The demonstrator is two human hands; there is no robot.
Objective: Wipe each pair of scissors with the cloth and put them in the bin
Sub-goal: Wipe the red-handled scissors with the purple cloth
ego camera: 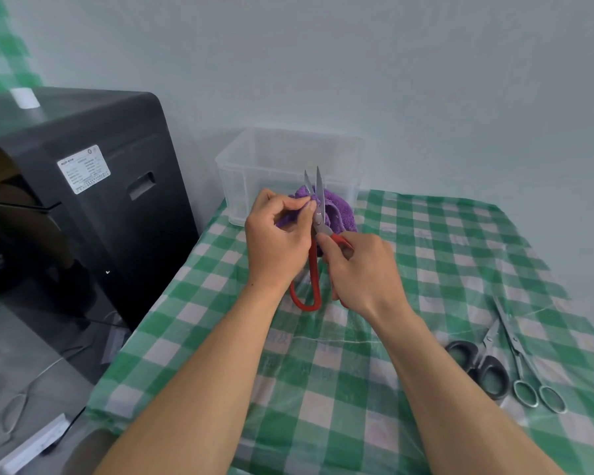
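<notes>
Red-handled scissors point blades-up in front of me, the two steel blades slightly apart. My right hand grips one red handle loop; the other loop hangs free below. A purple cloth is bunched around the blades, and my left hand pinches it against the left blade. Just behind them, at the table's far edge, stands the clear plastic bin. Nothing shows inside it.
Black-handled scissors and slim all-metal scissors lie on the green checked tablecloth at the right. A large black machine stands left of the table. A pale wall rises close behind the bin.
</notes>
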